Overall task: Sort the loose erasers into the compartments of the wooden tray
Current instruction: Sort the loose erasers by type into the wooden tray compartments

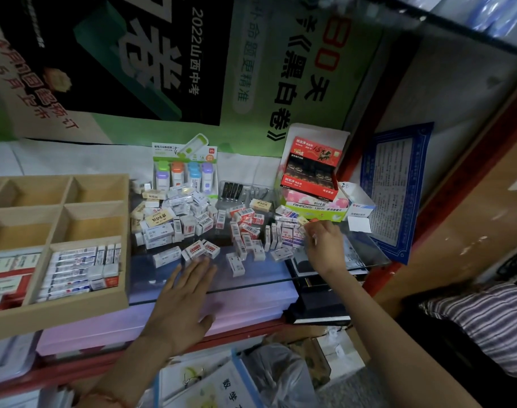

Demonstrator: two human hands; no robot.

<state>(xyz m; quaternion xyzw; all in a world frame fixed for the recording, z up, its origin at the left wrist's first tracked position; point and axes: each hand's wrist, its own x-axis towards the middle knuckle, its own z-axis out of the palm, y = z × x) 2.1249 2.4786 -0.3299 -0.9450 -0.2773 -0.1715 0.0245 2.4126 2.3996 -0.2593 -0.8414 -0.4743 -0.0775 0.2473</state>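
While the left hand (183, 295) reaches forward over the glass counter (251, 281), palm down with fingers straight and slightly spread, it grips nothing. Its fingertips end just short of two red-and-white erasers (201, 250) that lie side by side at the near edge of the pile; whether they touch them cannot be told. The right hand (325, 245) is stretched further out and to the right, back of the hand up, its fingers curled down into the right-hand cluster of the loose erasers (192, 222), where several stand on edge in a row. Its fingertips are hidden among the small boxes, so whether it pinches one cannot be told. The pile spreads across the glass ahead of both hands and back toward a red display box (310, 172). The wooden tray (124, 260) sits to the left of the left hand, just beside the pile, and its nearest right compartment is packed with rows of erasers.
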